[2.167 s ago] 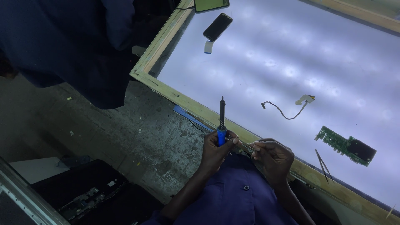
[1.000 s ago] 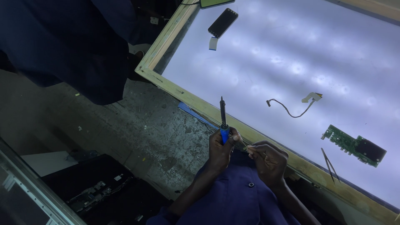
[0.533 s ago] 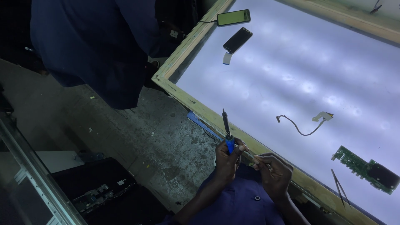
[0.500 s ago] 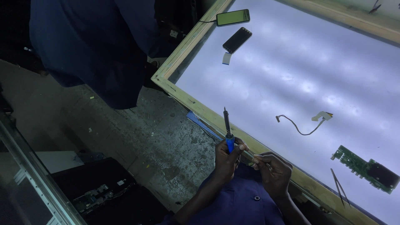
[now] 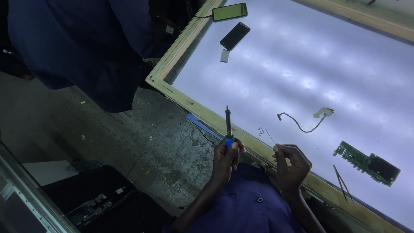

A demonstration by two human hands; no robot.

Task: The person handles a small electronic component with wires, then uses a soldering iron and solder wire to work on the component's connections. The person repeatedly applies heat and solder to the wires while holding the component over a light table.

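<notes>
My left hand (image 5: 225, 159) grips the blue handle of a soldering iron (image 5: 228, 125), its dark tip pointing up over the wooden frame (image 5: 202, 113) of a large lit panel (image 5: 302, 73). My right hand (image 5: 291, 166) pinches a thin solder wire (image 5: 265, 133) whose curled end rises toward the iron's shaft. Both hands hover at the near edge of the panel, above my blue shirt.
On the panel lie a green circuit board (image 5: 367, 162), tweezers (image 5: 341, 182), a small cable with a connector (image 5: 304, 122) and two phones (image 5: 235, 36). Another person in dark blue clothing (image 5: 86, 47) stands at the left. A dark opened device (image 5: 92, 200) lies on the floor.
The view has shifted, so the panel and objects sit lower and further right in frame. My right hand has moved away from the left one, drawing the solder wire out.
</notes>
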